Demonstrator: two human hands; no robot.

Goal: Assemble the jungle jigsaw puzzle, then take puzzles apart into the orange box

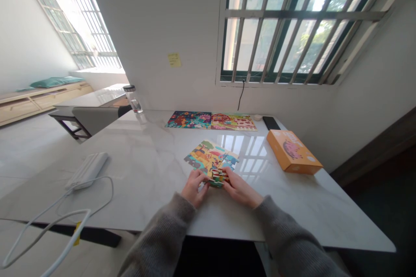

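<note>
A small stack of colourful puzzle pieces (218, 175) is between my two hands at the near edge of a partly covered animal-picture puzzle (208, 155) on the table. My left hand (194, 188) is closed at the left side of the pieces, its thumb and fingers pinching their edge. Around the right side of the same pieces curls my right hand (239, 186), with fingers above and the thumb lower down. My fingers hide part of the stack, and the exact number of pieces is hard to make out.
Two bright picture sheets, one dark blue (188, 120) and one farm scene (233, 122), lie side by side near the wall. An orange box (293, 151) and a black phone (270, 123) are at the right. Leftward are a water bottle (134, 100) and a white power strip (87, 170) with cables.
</note>
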